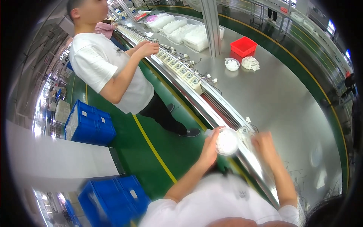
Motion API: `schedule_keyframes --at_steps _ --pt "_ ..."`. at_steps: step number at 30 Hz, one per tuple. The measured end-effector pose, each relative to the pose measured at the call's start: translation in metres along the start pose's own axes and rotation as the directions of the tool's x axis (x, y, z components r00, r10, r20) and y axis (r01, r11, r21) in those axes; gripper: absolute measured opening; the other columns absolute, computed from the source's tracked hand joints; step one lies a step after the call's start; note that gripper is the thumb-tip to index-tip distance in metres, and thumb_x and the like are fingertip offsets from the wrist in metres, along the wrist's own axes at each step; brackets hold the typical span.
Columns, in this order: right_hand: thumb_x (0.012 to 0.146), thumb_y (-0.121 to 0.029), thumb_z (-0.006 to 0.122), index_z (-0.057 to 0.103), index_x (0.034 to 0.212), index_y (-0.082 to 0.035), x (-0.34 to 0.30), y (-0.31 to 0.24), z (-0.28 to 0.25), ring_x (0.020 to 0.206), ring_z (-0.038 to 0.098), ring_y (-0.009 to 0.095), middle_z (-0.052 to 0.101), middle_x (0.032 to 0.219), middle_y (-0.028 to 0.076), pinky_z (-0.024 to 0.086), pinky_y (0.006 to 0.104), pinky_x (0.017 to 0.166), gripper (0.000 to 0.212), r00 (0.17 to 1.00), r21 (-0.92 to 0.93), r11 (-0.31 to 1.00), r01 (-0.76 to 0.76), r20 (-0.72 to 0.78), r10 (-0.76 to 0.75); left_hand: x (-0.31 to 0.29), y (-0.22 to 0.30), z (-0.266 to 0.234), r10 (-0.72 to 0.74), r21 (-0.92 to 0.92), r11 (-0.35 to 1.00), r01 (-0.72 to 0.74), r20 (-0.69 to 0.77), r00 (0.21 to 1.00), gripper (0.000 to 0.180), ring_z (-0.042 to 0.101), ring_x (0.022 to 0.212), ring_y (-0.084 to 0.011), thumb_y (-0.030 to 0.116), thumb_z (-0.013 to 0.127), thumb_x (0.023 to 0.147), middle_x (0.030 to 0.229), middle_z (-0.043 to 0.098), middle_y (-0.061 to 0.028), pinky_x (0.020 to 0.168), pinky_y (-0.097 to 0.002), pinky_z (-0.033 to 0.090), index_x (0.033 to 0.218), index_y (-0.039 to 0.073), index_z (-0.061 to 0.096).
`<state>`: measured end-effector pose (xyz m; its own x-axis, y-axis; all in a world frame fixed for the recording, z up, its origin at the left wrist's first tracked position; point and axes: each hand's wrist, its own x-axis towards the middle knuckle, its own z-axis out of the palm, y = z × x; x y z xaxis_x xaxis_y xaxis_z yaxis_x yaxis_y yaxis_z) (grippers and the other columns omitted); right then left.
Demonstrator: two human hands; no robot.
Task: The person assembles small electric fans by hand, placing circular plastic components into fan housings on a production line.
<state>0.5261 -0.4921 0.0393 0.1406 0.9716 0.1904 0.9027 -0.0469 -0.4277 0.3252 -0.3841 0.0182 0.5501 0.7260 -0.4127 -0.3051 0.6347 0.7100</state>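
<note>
My left hand is closed round the side of a small round tub filled with white pieces, held up beside the rail. To its right, my right hand is over the table edge with its fingers curled downward. Motion smears those fingers, so what they hold, if anything, does not show. Between the two hands a white box-shaped unit sits on the conveyor track. Beside that unit, a short cable with a white plug lies at the edge of the metal tabletop.
Farther up the conveyor track stands a row of white units with cables. A co-worker in a white shirt works there. On the table are a red bin, a bowl, white cloth and several white-filled tubs. Blue crates stand left.
</note>
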Motion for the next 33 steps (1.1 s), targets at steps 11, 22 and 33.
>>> schedule_keyframes --at_steps 11,22,33 --pt "0.073 -0.017 0.073 0.064 0.093 -0.006 0.049 -0.046 -0.009 0.074 0.058 0.021 0.061 0.084 0.007 0.044 0.0333 0.076 0.024 0.996 0.4 0.912 -0.09 0.02 0.089 -0.004 0.013 0.019 0.063 0.128 0.989 -0.079 0.122 0.991 0.038 0.055 0.105 -0.0142 0.028 0.039 0.1 0.112 0.056 -0.0094 0.09 -0.0279 0.043 0.121 -0.001 0.05" --pt "0.071 -0.011 0.072 0.059 0.084 -0.006 0.056 -0.06 0.001 0.072 0.059 0.027 0.059 0.076 0.009 0.044 0.0365 0.069 0.019 0.984 0.146 0.985 0.087 -0.167 -0.063 -0.006 0.013 0.02 0.033 0.126 0.991 -0.053 0.151 0.988 0.038 0.055 0.107 -0.0149 0.027 0.038 0.101 0.115 0.056 -0.0106 0.09 -0.0277 0.043 0.122 -0.002 0.05" --pt "0.081 -0.003 0.062 0.062 0.089 -0.001 0.044 -0.037 -0.012 0.071 0.062 0.015 0.066 0.081 0.007 0.049 0.0279 0.068 0.008 0.922 0.518 0.828 -0.215 -0.172 0.347 0.014 0.022 0.012 0.066 0.093 0.992 -0.08 0.143 0.987 0.035 0.057 0.103 -0.0159 0.024 0.036 0.101 0.111 0.058 -0.0097 0.09 -0.0287 0.045 0.12 -0.002 0.051"
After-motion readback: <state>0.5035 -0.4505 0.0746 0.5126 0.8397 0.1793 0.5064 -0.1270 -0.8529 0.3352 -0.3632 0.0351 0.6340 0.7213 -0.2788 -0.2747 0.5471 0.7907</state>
